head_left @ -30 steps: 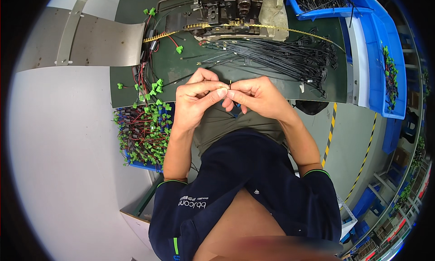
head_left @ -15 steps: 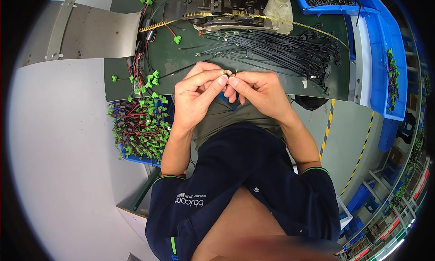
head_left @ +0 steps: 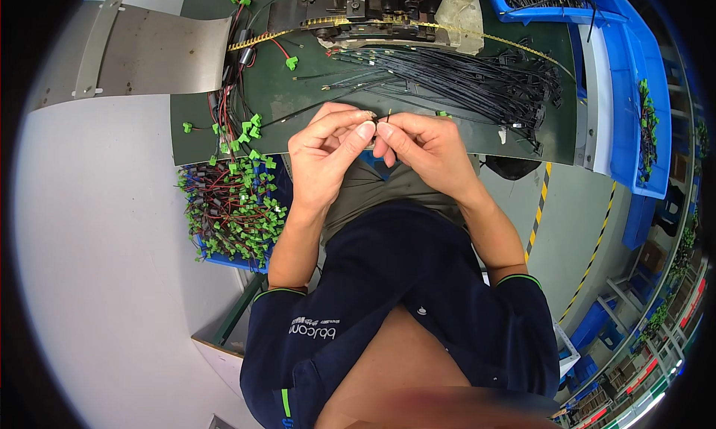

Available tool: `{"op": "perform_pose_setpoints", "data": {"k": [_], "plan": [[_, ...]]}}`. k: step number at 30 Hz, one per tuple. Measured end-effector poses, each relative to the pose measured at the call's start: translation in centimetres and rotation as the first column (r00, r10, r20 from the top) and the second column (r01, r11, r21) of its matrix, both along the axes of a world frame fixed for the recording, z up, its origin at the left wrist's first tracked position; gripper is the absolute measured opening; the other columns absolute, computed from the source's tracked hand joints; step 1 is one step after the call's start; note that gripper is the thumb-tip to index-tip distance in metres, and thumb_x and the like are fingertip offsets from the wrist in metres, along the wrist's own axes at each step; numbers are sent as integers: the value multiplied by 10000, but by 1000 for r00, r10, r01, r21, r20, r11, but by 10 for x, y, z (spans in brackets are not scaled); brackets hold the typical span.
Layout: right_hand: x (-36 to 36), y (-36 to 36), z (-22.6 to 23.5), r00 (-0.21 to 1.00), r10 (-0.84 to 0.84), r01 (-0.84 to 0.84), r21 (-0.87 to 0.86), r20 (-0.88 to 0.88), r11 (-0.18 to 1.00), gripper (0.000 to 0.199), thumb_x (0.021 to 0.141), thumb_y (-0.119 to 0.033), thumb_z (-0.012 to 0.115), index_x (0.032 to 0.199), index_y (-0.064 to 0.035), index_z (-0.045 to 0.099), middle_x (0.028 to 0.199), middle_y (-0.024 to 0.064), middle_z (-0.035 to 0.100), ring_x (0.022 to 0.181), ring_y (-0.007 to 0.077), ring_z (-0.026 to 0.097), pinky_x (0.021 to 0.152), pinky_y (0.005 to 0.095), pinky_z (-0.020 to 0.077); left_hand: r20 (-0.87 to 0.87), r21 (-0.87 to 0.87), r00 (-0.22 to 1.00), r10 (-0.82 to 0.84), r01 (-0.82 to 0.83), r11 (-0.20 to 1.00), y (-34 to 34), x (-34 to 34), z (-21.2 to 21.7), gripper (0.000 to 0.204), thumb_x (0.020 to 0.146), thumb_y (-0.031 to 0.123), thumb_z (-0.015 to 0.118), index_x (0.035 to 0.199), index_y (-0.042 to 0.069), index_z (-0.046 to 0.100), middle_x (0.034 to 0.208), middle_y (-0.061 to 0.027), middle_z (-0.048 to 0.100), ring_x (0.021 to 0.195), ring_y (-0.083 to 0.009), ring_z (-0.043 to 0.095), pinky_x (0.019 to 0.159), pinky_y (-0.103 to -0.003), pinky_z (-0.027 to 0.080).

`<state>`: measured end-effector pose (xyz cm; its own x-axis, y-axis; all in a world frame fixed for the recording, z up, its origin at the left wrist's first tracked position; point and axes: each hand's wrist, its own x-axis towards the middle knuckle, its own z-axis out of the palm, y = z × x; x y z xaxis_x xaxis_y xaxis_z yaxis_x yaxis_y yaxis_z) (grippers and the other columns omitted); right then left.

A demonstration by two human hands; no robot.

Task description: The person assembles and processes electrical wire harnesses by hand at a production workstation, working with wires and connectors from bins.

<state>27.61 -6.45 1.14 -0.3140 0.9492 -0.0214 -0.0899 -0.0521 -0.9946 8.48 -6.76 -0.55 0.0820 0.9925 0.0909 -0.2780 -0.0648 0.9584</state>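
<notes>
Close to the table's front edge, my left hand (head_left: 325, 157) and my right hand (head_left: 427, 149) meet fingertip to fingertip. Between thumb and forefinger, the right hand pinches a thin black wire (head_left: 388, 114), whose short end with a light tip sticks up. The left thumb and forefinger are pressed together on something small and dark, mostly hidden by the fingers. A bit of green connector (head_left: 444, 114) shows just behind the right hand's knuckles. Beyond the hands, a bundle of black wires (head_left: 455, 79) with metal-tipped ends lies across the green table (head_left: 291, 101).
A metal press machine (head_left: 373, 11) stands at the back, with a yellowish terminal strip (head_left: 507, 41) running through it. Left are red-and-black leads with green connectors (head_left: 242, 134) and a full blue bin (head_left: 224, 261). Blue trays (head_left: 649, 49) line the right; a metal chute (head_left: 164, 52) is at left.
Both hands stay pinched together in nearly the same place, with the right fingers slightly shifted. A bit of green connector now shows behind the right hand.
</notes>
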Motion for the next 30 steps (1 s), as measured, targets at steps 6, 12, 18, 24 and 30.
{"op": "perform_pose_setpoints", "data": {"k": [6,12,18,24,30], "plan": [[-1,-1,-2,998,-36,30,-107,-60,994,217,1088,-152,623,1075,25,748,836,37,736,700,67,643,611,230,509,-148,29,976,161,-158,987,-8,6,0,150,936,-72,757,1085,-53,765,1096,-114,705,930,-139,691,815,-261,575],[-2,-2,-6,999,-34,35,-87,14,996,224,1098,-164,620,1116,13,756,839,17,722,683,32,582,588,200,448,-118,292,974,193,-152,944,-16,12,-2,184,905,-130,747,1066,-46,716,1063,-178,730,978,-224,712,848,-311,590],[0,-4,-2,1000,24,-26,-120,-12,992,218,1085,-170,640,1089,14,756,824,28,733,689,51,618,595,226,481,17,295,994,108,-108,950,-14,3,-5,542,888,-185,739,1308,18,463,1022,-202,745,958,-263,754,863,-357,613],[-4,-6,2,994,-41,19,218,97,976,186,1064,-137,644,1055,20,744,854,81,743,694,157,682,617,303,531,45,182,987,157,-163,970,-14,1,2,534,878,-168,762,1308,-13,486,1001,-184,758,926,-231,755,844,-327,613],[1,-3,7,971,-52,-30,329,235,944,167,1046,-125,650,1004,20,720,835,108,700,726,257,685,653,373,528,-178,178,952,249,-218,960,-21,4,15,485,897,-140,763,1333,-77,560,985,-178,787,944,-199,749,867,-316,606]]}}
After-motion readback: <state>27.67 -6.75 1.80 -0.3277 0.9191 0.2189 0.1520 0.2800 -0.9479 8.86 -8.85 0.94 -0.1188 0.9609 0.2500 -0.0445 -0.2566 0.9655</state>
